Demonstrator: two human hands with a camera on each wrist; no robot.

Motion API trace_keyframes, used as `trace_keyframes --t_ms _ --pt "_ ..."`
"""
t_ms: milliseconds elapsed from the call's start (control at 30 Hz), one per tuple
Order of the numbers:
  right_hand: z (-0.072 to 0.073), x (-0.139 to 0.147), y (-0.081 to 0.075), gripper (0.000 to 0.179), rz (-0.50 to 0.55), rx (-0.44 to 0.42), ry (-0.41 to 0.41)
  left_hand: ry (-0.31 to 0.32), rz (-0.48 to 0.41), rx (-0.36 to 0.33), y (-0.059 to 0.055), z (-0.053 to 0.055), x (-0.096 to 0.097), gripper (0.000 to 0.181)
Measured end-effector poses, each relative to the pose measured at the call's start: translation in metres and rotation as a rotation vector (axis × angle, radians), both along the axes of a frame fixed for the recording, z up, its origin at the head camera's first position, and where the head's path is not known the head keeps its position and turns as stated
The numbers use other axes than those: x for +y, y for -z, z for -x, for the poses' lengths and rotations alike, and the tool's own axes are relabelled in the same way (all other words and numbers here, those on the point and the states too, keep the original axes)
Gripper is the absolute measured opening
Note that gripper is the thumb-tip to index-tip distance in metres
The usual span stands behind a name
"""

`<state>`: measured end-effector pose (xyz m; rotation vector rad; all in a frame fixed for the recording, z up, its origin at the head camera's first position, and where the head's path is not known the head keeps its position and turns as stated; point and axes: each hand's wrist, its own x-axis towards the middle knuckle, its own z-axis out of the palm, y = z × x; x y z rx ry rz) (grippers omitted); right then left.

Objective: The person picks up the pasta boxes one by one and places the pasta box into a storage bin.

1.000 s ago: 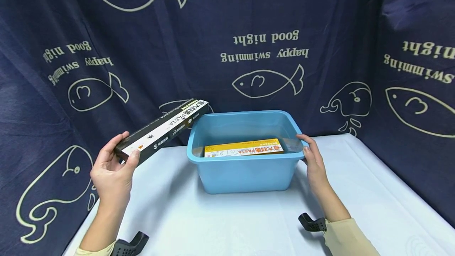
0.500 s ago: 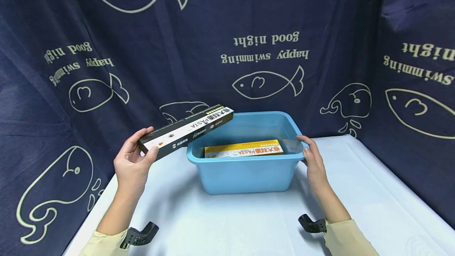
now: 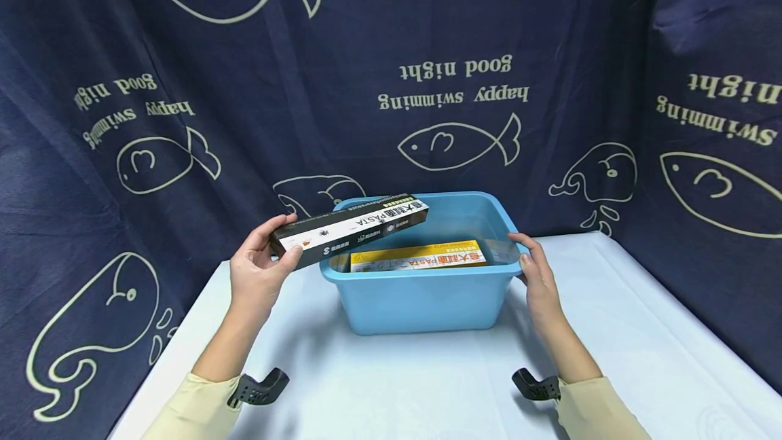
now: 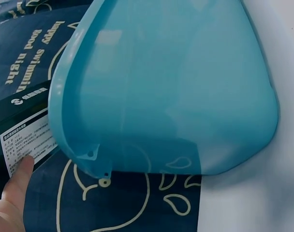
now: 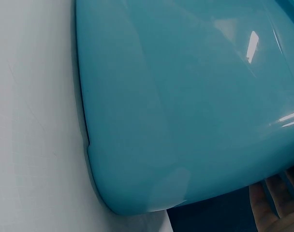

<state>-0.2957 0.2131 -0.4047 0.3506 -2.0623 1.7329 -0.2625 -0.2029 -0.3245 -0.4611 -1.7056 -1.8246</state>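
Note:
My left hand (image 3: 258, 276) grips the near left end of a black and white pasta box (image 3: 354, 226). The box slants up to the right, its far end over the left part of a blue plastic tub (image 3: 421, 301). Inside the tub lies a second pasta box (image 3: 418, 257), yellow and white with orange lettering. The right hand (image 3: 537, 277) holds the tub's right rim, thumb outside it. In the left wrist view, a fingertip touches the white label on the black pasta box (image 4: 21, 130). The right wrist view shows fingers (image 5: 277, 198) beside the tub's wall (image 5: 185, 106).
The tub stands on a table with a white cloth (image 3: 391, 386). Behind and at both sides hangs a dark blue curtain (image 3: 342, 87) with fish drawings and lettering. A black wrist mount (image 3: 259, 389) sits on the left wrist, another mount (image 3: 536, 384) on the right.
My left hand has carried the black pasta box to the right and a little lower, from beside the tub to above its left part. The right hand stays on the rim.

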Motion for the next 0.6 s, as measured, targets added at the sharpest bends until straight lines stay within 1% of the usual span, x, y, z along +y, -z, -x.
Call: trace_keyframes --t_ms 100,200,433,600 --pt "-0.001 -0.001 0.0 0.048 -0.003 -0.003 0.0 0.001 0.039 -0.027 0.0 0.004 0.003 0.056" --pt "-0.001 0.0 0.0 0.049 -0.009 -0.005 0.001 0.014 0.078 -0.048 -0.001 0.008 0.007 0.054" --pt "-0.001 0.0 0.0 0.048 -0.002 -0.008 -0.002 0.068 0.126 -0.053 -0.001 0.016 0.011 0.053" --pt "-0.002 -0.001 -0.001 0.049 -0.004 -0.012 0.003 0.103 0.166 -0.09 -0.002 0.023 0.015 0.054"
